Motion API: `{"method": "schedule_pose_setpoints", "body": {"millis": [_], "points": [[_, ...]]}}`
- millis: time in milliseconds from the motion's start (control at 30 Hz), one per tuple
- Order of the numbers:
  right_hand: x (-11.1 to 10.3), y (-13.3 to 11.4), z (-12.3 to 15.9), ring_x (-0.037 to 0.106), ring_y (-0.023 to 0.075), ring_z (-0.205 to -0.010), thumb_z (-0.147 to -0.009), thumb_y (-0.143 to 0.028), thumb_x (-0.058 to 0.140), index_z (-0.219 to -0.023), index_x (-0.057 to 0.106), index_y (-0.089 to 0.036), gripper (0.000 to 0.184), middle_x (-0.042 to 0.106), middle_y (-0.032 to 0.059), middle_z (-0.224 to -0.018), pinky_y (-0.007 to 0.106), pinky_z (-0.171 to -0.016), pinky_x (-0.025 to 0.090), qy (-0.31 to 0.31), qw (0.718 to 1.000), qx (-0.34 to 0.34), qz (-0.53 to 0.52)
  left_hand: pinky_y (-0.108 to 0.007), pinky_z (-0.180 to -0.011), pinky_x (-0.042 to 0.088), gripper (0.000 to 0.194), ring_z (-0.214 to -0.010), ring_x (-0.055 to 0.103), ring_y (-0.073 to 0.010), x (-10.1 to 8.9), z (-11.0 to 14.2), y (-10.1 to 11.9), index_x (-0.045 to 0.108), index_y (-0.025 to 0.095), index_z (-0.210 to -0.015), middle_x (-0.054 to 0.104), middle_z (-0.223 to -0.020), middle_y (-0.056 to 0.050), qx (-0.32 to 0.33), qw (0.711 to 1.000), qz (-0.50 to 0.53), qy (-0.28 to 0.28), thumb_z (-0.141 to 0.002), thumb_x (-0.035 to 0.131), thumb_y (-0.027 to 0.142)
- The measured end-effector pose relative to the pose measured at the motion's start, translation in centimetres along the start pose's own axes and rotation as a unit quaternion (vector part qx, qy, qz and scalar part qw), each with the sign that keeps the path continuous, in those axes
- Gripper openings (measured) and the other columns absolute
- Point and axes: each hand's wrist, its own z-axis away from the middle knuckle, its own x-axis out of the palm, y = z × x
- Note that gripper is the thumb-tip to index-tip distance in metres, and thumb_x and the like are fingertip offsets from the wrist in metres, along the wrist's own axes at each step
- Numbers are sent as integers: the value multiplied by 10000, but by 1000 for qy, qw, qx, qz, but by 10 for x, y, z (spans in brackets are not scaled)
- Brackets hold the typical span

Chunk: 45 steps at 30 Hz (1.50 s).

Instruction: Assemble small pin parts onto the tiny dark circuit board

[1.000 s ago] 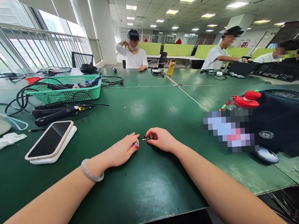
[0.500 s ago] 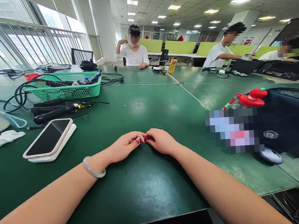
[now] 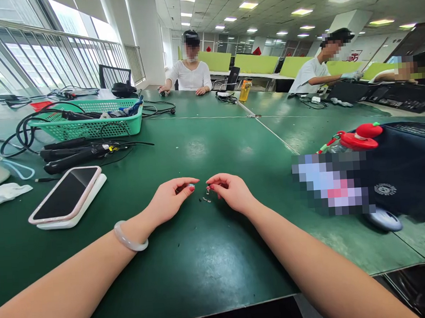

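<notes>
My left hand [image 3: 170, 198], with a pale bangle [image 3: 130, 237] on its wrist, hovers low over the green table. Its thumb and fingers are bent together round a tiny shiny bluish thing [image 3: 191, 185] too small to make out. Facing it across a narrow gap, my right hand [image 3: 234, 192] pinches a tiny silvery metal piece [image 3: 207, 190] that hangs from the fingertips. Between and just below the hands, several tiny dark and silvery bits [image 3: 206, 200] lie on the table [image 3: 190, 270].
Left are a phone [image 3: 67, 193] on a white box, black cables [image 3: 77, 157] and a green basket [image 3: 91, 130]. Right are a red-lidded bottle [image 3: 358, 139], a dark bag [image 3: 407, 166] and a mouse [image 3: 384, 219]. A person [image 3: 193, 74] sits opposite; others work at back right.
My hands have drawn apart from touching fingertips. The metal piece at the right fingertips and the bits on the table now show. The person opposite has lowered a raised hand to the table.
</notes>
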Motion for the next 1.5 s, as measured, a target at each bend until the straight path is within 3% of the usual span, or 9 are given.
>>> {"method": "schedule_pose_setpoints", "body": {"millis": [167,333,567,733,1033,1333,1500], "points": [[1,-4,1,477,62,-506,-728,-245,572,-801,634,-162,126,647,4,-729,210,-518,406,-8,1000,11,-26,-329,-797,483,378,-818,616,-175,3,1,-4,643,211,-1095,690,-939,-41,-23,997,69,-6,-786,558,412],[3,-6,4,465,67,-515,-712,-285,603,-767,647,-159,144,609,-12,-665,217,-540,402,-17,1000,4,-7,-321,-831,496,452,-868,630,-171,6,3,0,574,206,-1207,675,-1042,-44,2,996,85,-28,-772,577,328],[6,-10,7,475,77,-538,-715,-301,596,-737,639,-160,149,600,-14,-652,222,-557,399,-36,999,-3,7,-274,-746,486,377,-770,614,-145,3,10,13,598,291,-1173,691,-910,12,110,987,-115,-29,-799,557,312],[8,-9,8,485,78,-546,-722,-293,596,-740,636,-162,139,606,-17,-651,225,-577,403,-31,999,-7,32,-284,-785,460,356,-827,605,-150,1,11,14,590,312,-1173,692,-949,19,160,972,-170,-28,-823,529,302],[9,-13,12,517,92,-586,-771,-315,583,-770,653,-186,147,636,-13,-678,224,-602,410,-20,994,-42,100,-313,-828,448,363,-895,595,-175,2,12,14,591,294,-1165,680,-1002,-3,160,977,-137,-34,-805,554,327],[10,-18,17,463,77,-559,-761,-296,615,-715,645,-197,113,595,-33,-640,209,-582,373,-11,981,-95,172,-339,-854,441,356,-908,567,-181,3,11,14,588,271,-1163,648,-908,-22,157,978,-134,-4,-816,540,339],[10,-16,16,468,75,-559,-755,-268,626,-721,648,-197,81,612,-32,-660,212,-593,382,-14,982,-93,161,-331,-817,452,343,-923,560,-189,2,10,12,591,278,-1145,651,-879,-15,151,979,-135,-1,-809,548,327]]}}
